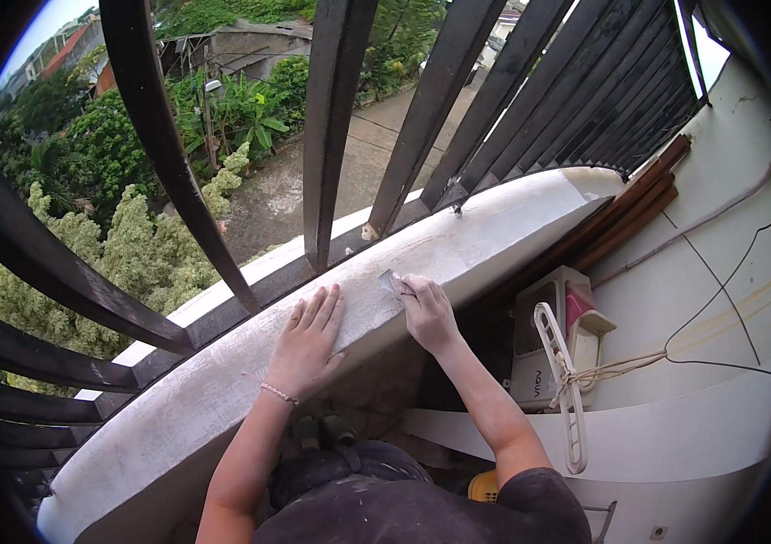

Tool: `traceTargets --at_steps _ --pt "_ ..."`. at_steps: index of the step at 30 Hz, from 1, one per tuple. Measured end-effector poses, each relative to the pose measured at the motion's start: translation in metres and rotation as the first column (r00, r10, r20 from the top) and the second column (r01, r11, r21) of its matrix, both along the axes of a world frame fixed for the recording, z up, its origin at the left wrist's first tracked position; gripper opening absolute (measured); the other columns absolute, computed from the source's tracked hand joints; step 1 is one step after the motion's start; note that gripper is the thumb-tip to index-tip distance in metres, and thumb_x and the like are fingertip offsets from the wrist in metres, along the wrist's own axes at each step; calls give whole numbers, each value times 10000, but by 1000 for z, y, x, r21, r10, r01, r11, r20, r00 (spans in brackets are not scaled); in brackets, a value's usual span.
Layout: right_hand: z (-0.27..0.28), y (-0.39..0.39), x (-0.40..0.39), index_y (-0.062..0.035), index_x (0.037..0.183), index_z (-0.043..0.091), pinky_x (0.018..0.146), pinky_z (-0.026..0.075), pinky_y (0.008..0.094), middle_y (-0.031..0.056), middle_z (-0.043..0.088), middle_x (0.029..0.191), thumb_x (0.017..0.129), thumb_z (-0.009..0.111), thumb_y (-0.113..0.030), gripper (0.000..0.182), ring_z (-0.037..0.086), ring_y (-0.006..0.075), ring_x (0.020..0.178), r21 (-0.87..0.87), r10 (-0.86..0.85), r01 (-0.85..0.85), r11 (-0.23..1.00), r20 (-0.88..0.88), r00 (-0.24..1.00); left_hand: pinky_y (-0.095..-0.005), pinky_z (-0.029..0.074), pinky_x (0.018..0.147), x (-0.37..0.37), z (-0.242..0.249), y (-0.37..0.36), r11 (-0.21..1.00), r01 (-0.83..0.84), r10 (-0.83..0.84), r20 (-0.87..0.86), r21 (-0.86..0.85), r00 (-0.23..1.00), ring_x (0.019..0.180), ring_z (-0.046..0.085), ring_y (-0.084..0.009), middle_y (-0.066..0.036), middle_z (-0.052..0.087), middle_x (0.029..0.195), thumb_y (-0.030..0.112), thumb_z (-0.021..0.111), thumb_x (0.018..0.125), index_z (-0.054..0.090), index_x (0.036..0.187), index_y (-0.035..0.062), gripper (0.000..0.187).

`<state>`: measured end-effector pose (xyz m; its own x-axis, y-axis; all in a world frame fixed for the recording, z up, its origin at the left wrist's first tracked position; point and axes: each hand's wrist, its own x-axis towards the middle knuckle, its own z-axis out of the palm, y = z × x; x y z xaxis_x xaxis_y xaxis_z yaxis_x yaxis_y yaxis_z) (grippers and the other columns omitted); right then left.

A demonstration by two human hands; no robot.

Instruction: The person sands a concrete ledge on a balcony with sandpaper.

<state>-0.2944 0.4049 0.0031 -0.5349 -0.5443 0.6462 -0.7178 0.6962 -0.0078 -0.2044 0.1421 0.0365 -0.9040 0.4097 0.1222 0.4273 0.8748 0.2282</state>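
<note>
A white, curved ledge [195, 390] runs from the lower left to the upper right, its top rough and patchy. My left hand [308, 335] lies flat on it with fingers spread, a braided bracelet at the wrist. To the right, my right hand [424, 306] is closed around a small grey scraper [389, 283], whose flat end rests at the ledge's top. Pale dust covers both hands.
Dark metal bars [329, 136] stand along the ledge's outer edge. Right of the ledge are brown wooden strips [644, 195], a white appliance [535, 335], a pale slotted bar [571, 412] tied with cord, and thin wires. Trees and pavement show below, outside.
</note>
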Motion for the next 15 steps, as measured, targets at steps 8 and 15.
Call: traceTargets --at_steps 8,15 --pt "32 -3 5 25 1158 681 874 501 291 90 660 1119 1008 627 -156 242 657 170 967 -765 824 643 20 377 423 -466 203 1277 0 -2 0 1000 -4 4 10 3 1000 1560 227 -310 -153 228 1688 416 652 924 248 1593 -4 888" --pt "9 -38 44 -41 1093 605 972 485 320 57 641 1105 1030 592 -155 131 619 158 1063 -706 705 639 -305 284 650 -471 193 1281 2 -2 -1 999 20 -20 21 32 1000 1565 209 -312 -141 236 1687 361 709 892 276 1589 11 892"
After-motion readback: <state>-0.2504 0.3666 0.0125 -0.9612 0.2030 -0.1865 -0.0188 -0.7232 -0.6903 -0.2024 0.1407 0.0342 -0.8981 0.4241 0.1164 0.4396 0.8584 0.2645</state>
